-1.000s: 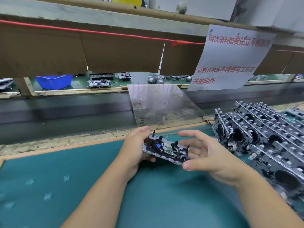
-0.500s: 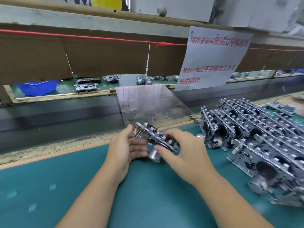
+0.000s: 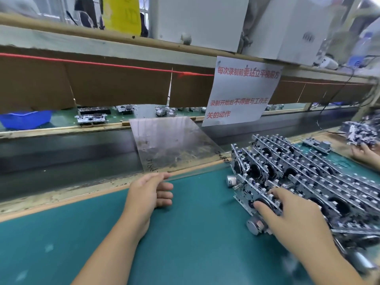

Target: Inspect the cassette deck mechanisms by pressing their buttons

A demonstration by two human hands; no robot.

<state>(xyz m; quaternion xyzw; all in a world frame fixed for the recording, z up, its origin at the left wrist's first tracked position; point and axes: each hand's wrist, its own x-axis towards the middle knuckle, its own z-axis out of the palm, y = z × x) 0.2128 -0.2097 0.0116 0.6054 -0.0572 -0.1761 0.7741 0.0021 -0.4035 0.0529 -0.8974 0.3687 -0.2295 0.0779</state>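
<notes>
Step in hand: judged from the frame, the right hand (image 3: pixel 292 219) is taking the front cassette deck mechanism (image 3: pixel 257 200) from the stack of mechanisms (image 3: pixel 320 173), so that its buttons can be pressed.
Right hand: thumb lies on the front face of this mechanism beside its dark round opening, and the fingers reach over its top edge. It grips the part, but how firmly I cannot tell.
Left hand: the left hand (image 3: pixel 150 192) is over the green mat (image 3: pixel 185 243), near the far edge of the bench. Its fingers are loosely curled and it holds nothing.
Place of the mechanisms: they stand on edge in leaning rows on the right part of the bench, each touching the next. The gripped one is the nearest of the front row, with a small round motor (image 3: pixel 256 224) just below it.
How to do it well: lift the unit straight away from its neighbour, because the levers of the next one may catch. Then bring it to the middle of the mat, where the left hand can support it while the buttons are pressed.
Difference from half a second ago: then both hands held one mechanism over the middle of the mat. Now that mechanism is gone from the hands, the left hand is free, and the right has gone to the stack.
Other things: a clear plastic sheet (image 3: pixel 172 145) leans at the far edge of the bench, and a paper notice (image 3: pixel 242 89) hangs above it.
</notes>
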